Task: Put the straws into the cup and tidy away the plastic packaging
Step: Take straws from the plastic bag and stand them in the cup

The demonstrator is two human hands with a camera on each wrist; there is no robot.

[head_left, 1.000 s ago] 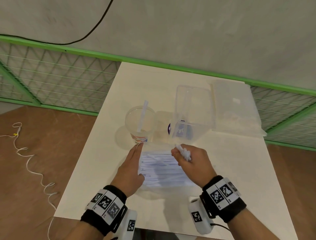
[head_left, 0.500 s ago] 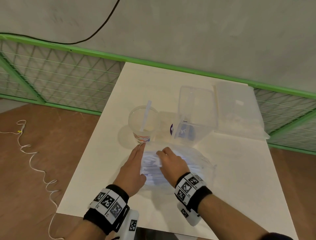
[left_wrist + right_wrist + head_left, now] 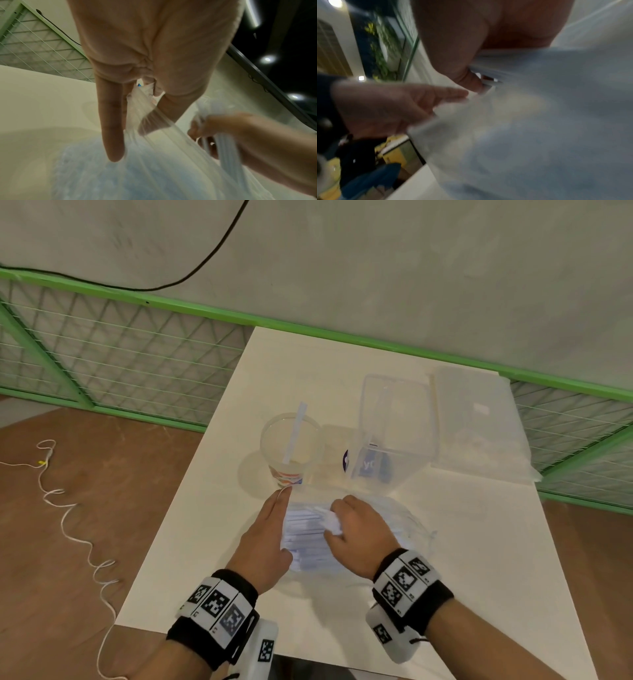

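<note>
A clear cup point(image 3: 291, 450) with one white straw point(image 3: 295, 433) stands mid-table. In front of it lies a clear plastic bag point(image 3: 407, 522) full of wrapped straws point(image 3: 306, 539). My left hand point(image 3: 279, 508) lies along the bag's left edge with fingers straight; in the left wrist view the bag's film point(image 3: 147, 102) runs taut up between thumb and fingers of my left hand point(image 3: 137, 108). My right hand point(image 3: 342, 518) is curled over the bag's mouth, a crumpled white wrapper point(image 3: 334, 522) at its thumb. Its fingers close round a bunch of straws point(image 3: 224, 150). The right wrist view is blurred.
A clear plastic box point(image 3: 397, 412) with a blue-labelled item inside stands right of the cup. Its lid point(image 3: 479, 426) lies further right near the table's edge. Behind is a green mesh fence point(image 3: 120, 364). A white cable point(image 3: 68, 515) trails on the floor at left.
My right hand has come down from above the bag's far end into the bag's mouth and closed on straws, still with the crumpled wrapper. The left hand has stayed at the bag's edge.
</note>
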